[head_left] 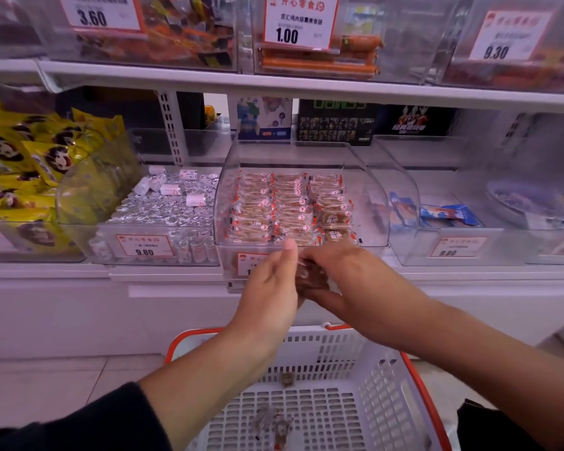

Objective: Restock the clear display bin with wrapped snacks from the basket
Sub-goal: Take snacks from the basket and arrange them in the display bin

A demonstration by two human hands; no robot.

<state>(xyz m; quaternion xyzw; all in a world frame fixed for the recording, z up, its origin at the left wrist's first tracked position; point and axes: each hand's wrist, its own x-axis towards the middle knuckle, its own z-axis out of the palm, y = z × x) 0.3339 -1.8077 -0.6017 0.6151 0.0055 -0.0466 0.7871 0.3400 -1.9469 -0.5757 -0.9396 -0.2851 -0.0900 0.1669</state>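
snacks [311,278]: small, light, crinkly slippery wrap, likely crushable | grip: left hand [274,288] and right hand [336,275] cup them together, fingers blurred | hold flat sides | bin [376,196] just beyond | basket [385,385] nearly bare

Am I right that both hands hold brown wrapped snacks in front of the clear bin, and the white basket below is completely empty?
Not quite. The head view shows the basket is not empty: a few wrapped snacks lie on its floor. The rest stands: left hand and right hand hold snacks in front of the clear bin.
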